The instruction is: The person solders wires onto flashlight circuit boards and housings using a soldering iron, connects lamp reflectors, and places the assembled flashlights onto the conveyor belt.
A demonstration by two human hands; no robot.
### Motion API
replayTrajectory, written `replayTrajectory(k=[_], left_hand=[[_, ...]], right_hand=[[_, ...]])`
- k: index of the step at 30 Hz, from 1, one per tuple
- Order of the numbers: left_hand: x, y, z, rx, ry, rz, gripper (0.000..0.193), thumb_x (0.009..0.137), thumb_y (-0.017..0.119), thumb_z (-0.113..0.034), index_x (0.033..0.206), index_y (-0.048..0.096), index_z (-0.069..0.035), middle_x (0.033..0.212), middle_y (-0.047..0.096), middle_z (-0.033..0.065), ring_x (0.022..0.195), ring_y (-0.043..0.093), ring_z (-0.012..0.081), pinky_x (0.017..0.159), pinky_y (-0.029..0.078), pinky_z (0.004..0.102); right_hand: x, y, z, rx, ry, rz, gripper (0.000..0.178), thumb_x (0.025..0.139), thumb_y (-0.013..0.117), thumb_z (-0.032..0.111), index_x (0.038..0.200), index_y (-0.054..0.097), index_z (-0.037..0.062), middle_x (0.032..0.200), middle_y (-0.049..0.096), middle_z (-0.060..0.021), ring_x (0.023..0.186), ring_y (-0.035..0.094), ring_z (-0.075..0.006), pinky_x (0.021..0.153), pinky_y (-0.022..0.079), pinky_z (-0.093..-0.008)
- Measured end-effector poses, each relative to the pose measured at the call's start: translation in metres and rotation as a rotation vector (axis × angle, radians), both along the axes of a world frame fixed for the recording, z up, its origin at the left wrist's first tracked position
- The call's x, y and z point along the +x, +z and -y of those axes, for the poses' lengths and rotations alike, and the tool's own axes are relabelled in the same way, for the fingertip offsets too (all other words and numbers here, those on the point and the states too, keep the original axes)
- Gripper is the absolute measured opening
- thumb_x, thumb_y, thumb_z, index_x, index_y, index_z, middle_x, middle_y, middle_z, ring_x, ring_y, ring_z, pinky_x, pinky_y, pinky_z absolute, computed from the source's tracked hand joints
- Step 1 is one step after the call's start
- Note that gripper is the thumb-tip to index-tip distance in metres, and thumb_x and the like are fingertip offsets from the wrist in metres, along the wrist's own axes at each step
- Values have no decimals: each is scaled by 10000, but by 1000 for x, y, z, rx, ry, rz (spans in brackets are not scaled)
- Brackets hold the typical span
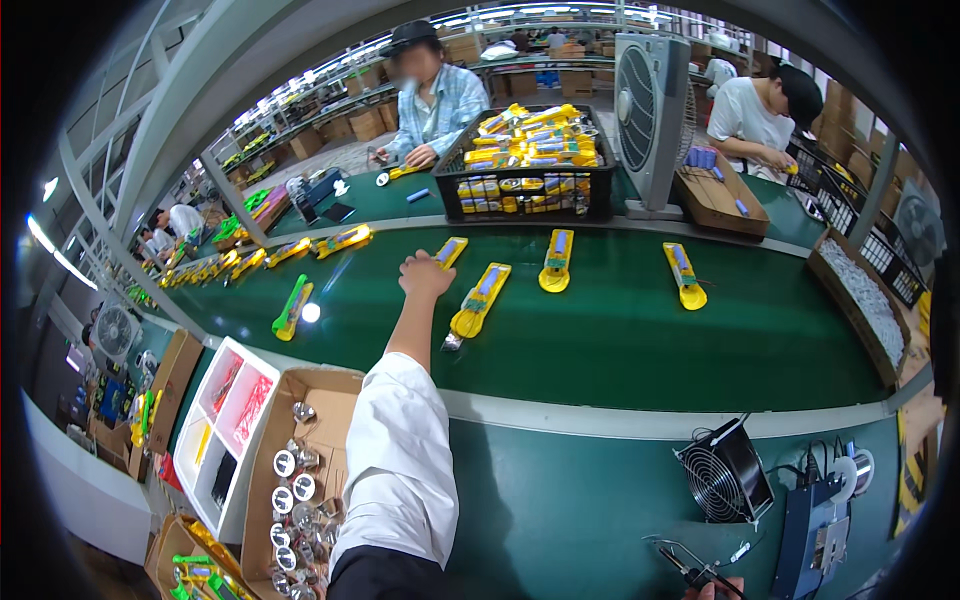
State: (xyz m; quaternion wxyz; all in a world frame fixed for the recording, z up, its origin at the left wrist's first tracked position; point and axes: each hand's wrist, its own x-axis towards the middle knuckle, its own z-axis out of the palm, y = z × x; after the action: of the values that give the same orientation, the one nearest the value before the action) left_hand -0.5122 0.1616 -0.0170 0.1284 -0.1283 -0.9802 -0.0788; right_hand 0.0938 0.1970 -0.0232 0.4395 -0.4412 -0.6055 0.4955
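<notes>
Left hand (425,275): stretched over the green belt (570,350), at the yellow unit (453,251) just beyond its right side; cannot tell whether grasping or released (fingertips out of sight). Judged as picking stage, next calling for a secure lift. Well apart, nearer and rightward: right hand (722,590), mostly cut off, hold on soldering iron (692,574) unconfirmed.

We find open room on the green belt (590,358), right of the left hand (426,275) and nearer than the yellow pieces (556,262). Beyond, the black crate (600,187) and tall fan (640,115) bar the way. Between the right hand (716,590) and the belt, the small black fan (724,475) stands as an obstacle.
</notes>
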Motion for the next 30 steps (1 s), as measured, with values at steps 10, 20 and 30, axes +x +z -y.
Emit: replayTrajectory(k=[10, 20, 30], left_hand=[[10, 1, 3, 36, -108, -47, 430, 733, 571, -262, 1015, 412, 19, 1026, 484, 168, 934, 538, 298, 745, 473, 393], [282, 71, 107, 51, -463, 112, 402, 728, 585, -204, 993, 387, 24, 890, 486, 208, 820, 508, 364, 686, 435, 425], [509, 18, 179, 240, -148, 391, 477, 767, 555, -238, 1076, 373, 75, 945, 449, 211, 867, 464, 352, 733, 414, 397]], right_hand=[[3, 6, -1, -4, 7, -43, 242, 790, 552, 216, 809, 490, -17, 583, 525, -75, 469, 477, -120, 453, 397, -234], [20, 20, -1, 73, 1, 1, 216, 805, 474, 197, 802, 438, -17, 577, 505, -107, 455, 468, -159, 435, 386, -258], [17, 17, 9, 23, 26, -327, 189, 765, 511, 128, 780, 408, -30, 550, 445, -96, 439, 431, -159, 417, 359, -241]])
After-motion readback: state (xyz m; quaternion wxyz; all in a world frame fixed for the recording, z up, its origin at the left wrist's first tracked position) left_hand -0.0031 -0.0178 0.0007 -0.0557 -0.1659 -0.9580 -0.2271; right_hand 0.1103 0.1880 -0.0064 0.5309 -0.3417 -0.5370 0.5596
